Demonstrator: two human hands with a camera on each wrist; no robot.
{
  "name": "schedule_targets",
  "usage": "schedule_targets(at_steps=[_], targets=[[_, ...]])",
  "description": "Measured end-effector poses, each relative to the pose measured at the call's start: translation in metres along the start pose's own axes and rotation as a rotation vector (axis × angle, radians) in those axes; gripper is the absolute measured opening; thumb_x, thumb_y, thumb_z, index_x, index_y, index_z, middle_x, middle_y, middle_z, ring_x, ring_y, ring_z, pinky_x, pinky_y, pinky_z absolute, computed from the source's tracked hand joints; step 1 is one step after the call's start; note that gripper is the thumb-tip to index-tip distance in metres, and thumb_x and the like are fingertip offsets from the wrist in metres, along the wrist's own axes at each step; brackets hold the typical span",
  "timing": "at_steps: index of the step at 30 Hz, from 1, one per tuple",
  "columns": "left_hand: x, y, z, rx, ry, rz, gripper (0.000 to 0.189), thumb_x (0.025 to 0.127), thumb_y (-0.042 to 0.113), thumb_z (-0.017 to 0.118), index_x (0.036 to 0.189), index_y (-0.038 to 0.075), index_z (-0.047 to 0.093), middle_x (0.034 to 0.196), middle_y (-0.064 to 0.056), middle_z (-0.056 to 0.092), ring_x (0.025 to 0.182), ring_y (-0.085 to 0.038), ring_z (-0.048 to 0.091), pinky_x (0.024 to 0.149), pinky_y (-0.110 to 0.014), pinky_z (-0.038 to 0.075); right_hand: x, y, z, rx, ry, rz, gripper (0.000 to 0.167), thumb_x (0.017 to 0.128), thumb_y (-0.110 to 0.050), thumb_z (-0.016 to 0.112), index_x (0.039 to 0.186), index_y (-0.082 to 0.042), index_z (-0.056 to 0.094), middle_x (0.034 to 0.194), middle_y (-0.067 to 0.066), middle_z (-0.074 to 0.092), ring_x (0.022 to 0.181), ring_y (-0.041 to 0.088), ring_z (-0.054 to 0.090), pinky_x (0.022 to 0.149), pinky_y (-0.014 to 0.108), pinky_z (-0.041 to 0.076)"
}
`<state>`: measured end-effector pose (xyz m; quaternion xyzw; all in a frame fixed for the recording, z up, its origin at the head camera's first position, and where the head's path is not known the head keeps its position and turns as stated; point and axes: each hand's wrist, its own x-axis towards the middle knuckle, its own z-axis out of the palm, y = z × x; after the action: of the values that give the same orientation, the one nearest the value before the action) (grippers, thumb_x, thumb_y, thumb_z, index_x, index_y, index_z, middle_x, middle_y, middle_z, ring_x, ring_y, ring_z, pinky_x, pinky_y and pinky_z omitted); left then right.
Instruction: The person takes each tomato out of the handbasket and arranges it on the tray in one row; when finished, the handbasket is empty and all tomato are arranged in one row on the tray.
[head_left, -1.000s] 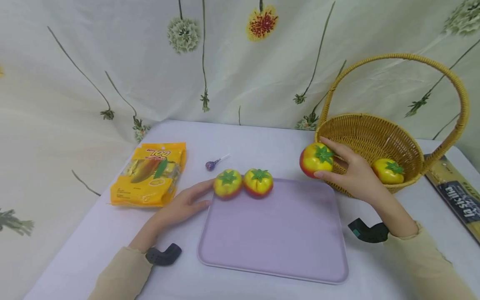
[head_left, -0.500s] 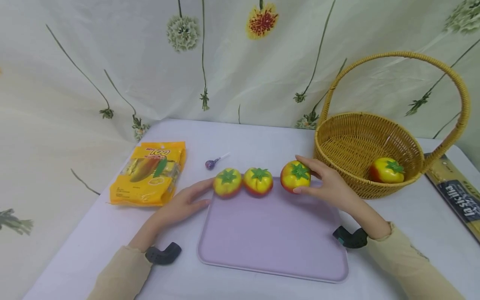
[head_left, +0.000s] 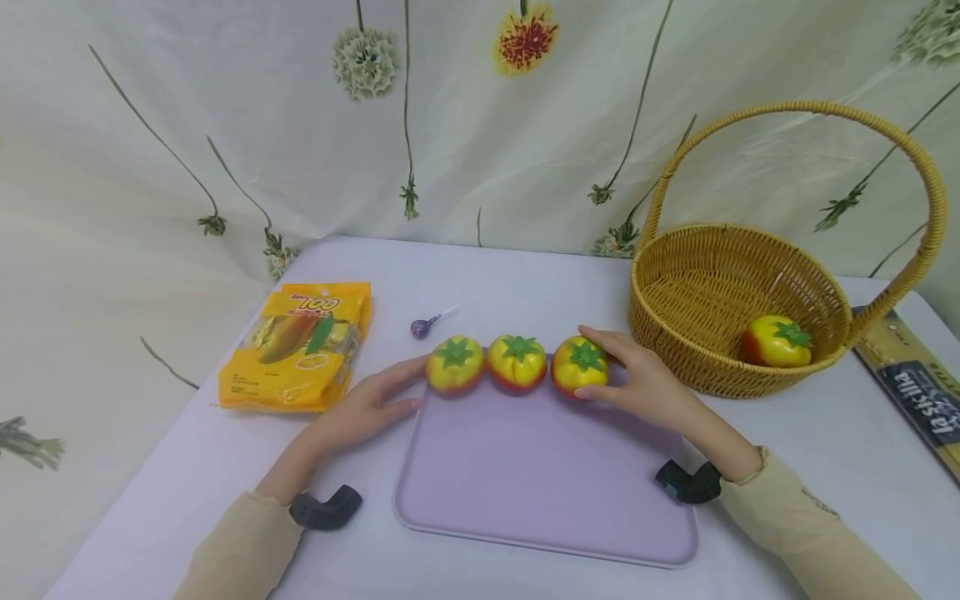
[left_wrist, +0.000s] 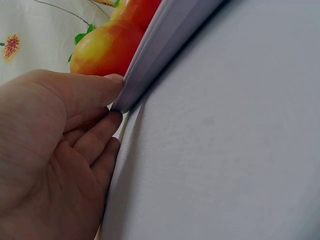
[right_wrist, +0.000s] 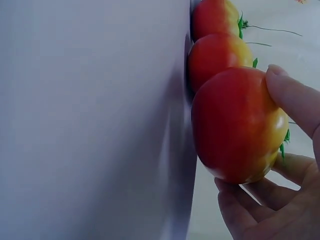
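In the head view my right hand grips a red-and-yellow tomato with a green leafy top, thumb in front and fingers behind, at the back right of the lilac tray. Two similar tomatoes, the middle one and the left one, stand to its left along the tray's back edge. My left hand rests at the tray's back left corner; in the left wrist view, thumb and fingertips pinch the tray's rim. The right wrist view shows the gripped tomato close before the other two.
A wicker basket with a tall handle stands at the back right, one tomato inside. Beyond it lies a brown package. A yellow candy bag sits on the left, and a lollipop lies behind the tray.
My right hand has carried its tomato from the basket's front rim leftward and down to the tray's back edge, beside the other two. The left hand has stayed in place.
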<state>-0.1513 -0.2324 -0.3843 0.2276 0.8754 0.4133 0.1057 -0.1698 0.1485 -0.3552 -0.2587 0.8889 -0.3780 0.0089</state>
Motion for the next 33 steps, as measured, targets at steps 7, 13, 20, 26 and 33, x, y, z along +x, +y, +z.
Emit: schedule_targets(at_steps=[7,13,20,26,33], targets=[[0.0001,0.0006,-0.0005,0.004,-0.001,-0.006,0.054,0.095,0.026,0.057,0.145,0.027,0.036,0.144,0.011,0.036,0.134,-0.011,0.027,0.109,-0.041,0.023,-0.0005,-0.0009,0.0054,0.000,-0.017,0.018,0.080,0.076,-0.032,0.079,0.141,-0.005,0.041,0.136,0.018,0.044,0.125,0.033,0.040,0.102,0.050,0.032],[-0.0002,0.0015,-0.0005,0.000,0.001,0.000,0.054,0.095,0.026,0.057,0.145,0.026,0.036,0.145,0.010,0.036,0.134,-0.013,0.027,0.108,-0.042,0.024,-0.0008,-0.0021,0.0070,0.007,-0.005,0.016,0.079,0.076,-0.029,0.079,0.141,-0.005,0.040,0.136,0.017,0.044,0.123,0.032,0.042,0.102,0.049,0.033],[-0.0001,0.0006,-0.0001,-0.002,0.000,-0.009,0.054,0.095,0.027,0.056,0.145,0.027,0.036,0.144,0.011,0.036,0.134,-0.011,0.027,0.108,-0.041,0.023,-0.0013,0.0007,0.0078,-0.003,-0.015,-0.004,0.078,0.079,-0.032,0.076,0.142,-0.006,0.038,0.138,0.016,0.043,0.125,0.033,0.039,0.103,0.051,0.031],[0.0000,-0.0002,0.0003,-0.003,0.005,-0.002,0.054,0.095,0.026,0.057,0.144,0.025,0.036,0.145,0.009,0.036,0.134,-0.013,0.027,0.108,-0.042,0.024,-0.0020,0.0021,0.0072,0.005,-0.027,-0.010,0.078,0.080,-0.035,0.074,0.143,-0.007,0.037,0.139,0.017,0.041,0.126,0.034,0.037,0.103,0.053,0.030],[-0.0004,-0.0003,0.0010,-0.011,0.011,0.013,0.054,0.094,0.025,0.057,0.145,0.024,0.037,0.145,0.006,0.037,0.134,-0.016,0.028,0.108,-0.044,0.024,-0.0019,0.0019,0.0044,0.005,-0.039,0.000,0.078,0.081,-0.037,0.073,0.144,-0.008,0.035,0.140,0.019,0.038,0.127,0.035,0.035,0.103,0.056,0.028]])
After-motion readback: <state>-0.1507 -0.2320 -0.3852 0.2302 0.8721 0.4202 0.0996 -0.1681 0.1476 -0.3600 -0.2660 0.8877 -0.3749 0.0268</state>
